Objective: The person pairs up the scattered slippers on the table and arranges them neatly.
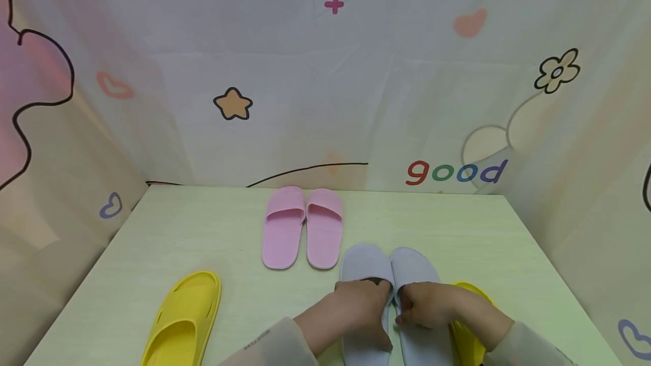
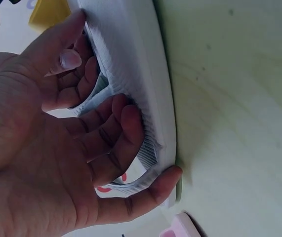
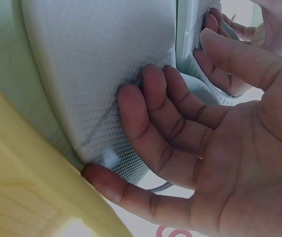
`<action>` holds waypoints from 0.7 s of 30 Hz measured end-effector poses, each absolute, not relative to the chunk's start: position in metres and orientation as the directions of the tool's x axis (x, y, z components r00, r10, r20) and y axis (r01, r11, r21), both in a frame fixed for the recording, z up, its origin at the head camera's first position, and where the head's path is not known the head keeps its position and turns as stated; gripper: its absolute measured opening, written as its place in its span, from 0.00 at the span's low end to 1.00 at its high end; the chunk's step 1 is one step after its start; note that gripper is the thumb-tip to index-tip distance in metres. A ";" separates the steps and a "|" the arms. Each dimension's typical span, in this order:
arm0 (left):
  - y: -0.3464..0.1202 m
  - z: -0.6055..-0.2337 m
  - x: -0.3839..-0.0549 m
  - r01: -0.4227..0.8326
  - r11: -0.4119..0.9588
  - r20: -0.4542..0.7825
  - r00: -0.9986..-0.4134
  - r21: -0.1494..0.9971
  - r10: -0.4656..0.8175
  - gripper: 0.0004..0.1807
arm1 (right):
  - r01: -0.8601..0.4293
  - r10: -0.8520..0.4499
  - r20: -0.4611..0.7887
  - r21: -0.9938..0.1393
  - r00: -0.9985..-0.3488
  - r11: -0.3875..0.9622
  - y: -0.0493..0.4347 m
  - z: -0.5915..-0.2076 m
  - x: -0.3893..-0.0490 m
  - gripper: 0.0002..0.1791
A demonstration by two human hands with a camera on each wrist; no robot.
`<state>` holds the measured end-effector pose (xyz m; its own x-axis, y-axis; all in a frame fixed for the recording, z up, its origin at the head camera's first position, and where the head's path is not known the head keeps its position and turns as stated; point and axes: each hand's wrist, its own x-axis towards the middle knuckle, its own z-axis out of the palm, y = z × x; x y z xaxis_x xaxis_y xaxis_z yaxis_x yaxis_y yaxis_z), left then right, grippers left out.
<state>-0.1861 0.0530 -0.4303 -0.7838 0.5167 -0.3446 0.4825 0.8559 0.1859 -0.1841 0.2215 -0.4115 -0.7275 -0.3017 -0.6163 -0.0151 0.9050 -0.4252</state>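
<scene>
A pair of light grey slippers stands side by side on the table. My left hand [image 1: 358, 305] reaches across the left grey slipper [image 1: 366, 261] at its strap opening. The left wrist view shows curled fingers on the insole, the little finger at the outer edge and the thumb by the opposite edge. My right hand [image 1: 432, 301] holds the right grey slipper [image 1: 414, 266] likewise, its little finger [image 3: 113, 182] at the outer edge and its other fingers bent onto the footbed. Both hands hide part of the straps and insoles.
Behind the grey pair stand pink slippers [image 1: 282, 242]. A yellow slipper [image 1: 195, 298] lies at the front left. Another yellow slipper [image 1: 468, 343] lies just right of the grey pair, partly under my right forearm. A printed curtain [image 1: 305, 72] encloses the pale table [image 1: 244, 309].
</scene>
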 end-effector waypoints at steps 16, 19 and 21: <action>0.058 -0.432 -0.205 0.468 0.862 -0.356 -0.785 0.194 0.507 0.43 | 0.053 -0.294 -0.696 -0.430 -0.656 0.901 0.221 -0.405 -0.204 0.09; 0.060 -0.432 -0.209 0.461 0.864 -0.362 -0.785 0.203 0.503 0.44 | 0.057 -0.283 -0.699 -0.421 -0.656 0.905 0.221 -0.404 -0.208 0.10; 0.061 -0.432 -0.212 0.457 0.865 -0.361 -0.785 0.210 0.503 0.43 | 0.060 -0.277 -0.699 -0.417 -0.660 0.907 0.222 -0.404 -0.211 0.10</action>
<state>-0.2120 0.0609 -0.4317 -0.7853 0.5026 -0.3615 0.4567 0.8645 0.2097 -0.2106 0.2222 -0.4042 -0.6596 -0.2774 -0.6985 0.0598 0.9071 -0.4167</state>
